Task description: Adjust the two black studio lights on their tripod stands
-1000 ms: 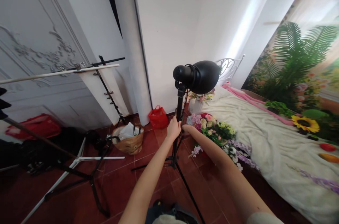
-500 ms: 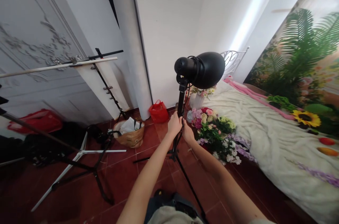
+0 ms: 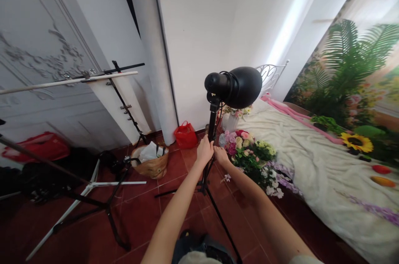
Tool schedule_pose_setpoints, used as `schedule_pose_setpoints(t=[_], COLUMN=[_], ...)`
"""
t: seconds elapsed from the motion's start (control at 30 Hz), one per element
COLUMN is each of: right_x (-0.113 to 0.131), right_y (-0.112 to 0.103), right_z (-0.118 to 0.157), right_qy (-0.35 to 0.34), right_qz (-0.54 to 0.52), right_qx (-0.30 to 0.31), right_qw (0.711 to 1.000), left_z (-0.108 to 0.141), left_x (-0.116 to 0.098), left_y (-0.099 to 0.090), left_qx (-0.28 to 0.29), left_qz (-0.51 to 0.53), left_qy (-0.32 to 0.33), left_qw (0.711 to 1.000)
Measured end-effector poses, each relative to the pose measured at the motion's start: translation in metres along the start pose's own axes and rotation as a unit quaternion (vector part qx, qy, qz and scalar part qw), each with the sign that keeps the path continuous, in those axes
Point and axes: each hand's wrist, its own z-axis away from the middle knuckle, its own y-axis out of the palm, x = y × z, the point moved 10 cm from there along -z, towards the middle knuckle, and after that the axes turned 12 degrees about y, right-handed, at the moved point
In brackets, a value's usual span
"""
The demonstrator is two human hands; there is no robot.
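A black studio lamp [image 3: 240, 87] with a bowl-shaped reflector is mounted on a black light stand [image 3: 212, 124], its cord looped around the neck. My left hand [image 3: 205, 150] is wrapped around the stand's upright below the lamp. Close beside it on the right, my right hand [image 3: 220, 155] has its fingers curled at the same upright, perhaps on a knob; the hands partly hide that spot. The stand's thin legs spread over the red tiled floor [image 3: 174, 172], one running down between my arms.
A bed with a cream blanket [image 3: 311, 164] stands to the right, with artificial flowers [image 3: 249, 147] piled against it. A woven basket [image 3: 152, 166] and a red bag [image 3: 185, 135] sit ahead on the floor. Other stands, including one with white legs [image 3: 90, 187], stand at left.
The view has shifted slightly, so the lamp and the room sit a little lower in the picture. Both hands stay at the stand's upright, the right one's fingers slightly shifted.
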Motion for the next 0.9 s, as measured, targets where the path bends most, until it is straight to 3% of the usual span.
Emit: schedule_pose_setpoints(t=[0.1,0.17,0.4,0.53,0.9], right_x=[-0.003,-0.005,-0.006,-0.008,-0.008], right_y=[-0.007,-0.008,-0.007,-0.013,-0.027], right_z=[0.008,0.010,-0.003,-0.013,0.027], right_qy=[0.045,0.075,0.058,0.047,-0.014], right_qz=[-0.006,-0.019,-0.002,0.008,-0.042], right_qx=[-0.082,-0.089,0.038,0.063,-0.069], right_qw=[0.996,0.993,0.998,0.997,0.997], left_z=[0.000,0.000,-0.001,0.000,-0.001], left_x=[0.002,0.003,-0.002,-0.004,-0.004], left_y=[0.002,0.002,-0.002,-0.003,-0.004], left_qx=[-0.003,-0.002,0.001,0.012,0.008], left_qz=[-0.001,-0.004,-0.010,-0.017,-0.022], left_qy=[0.000,0.000,0.004,-0.010,-0.021], left_qw=[1.000,1.000,1.000,1.000,1.000])
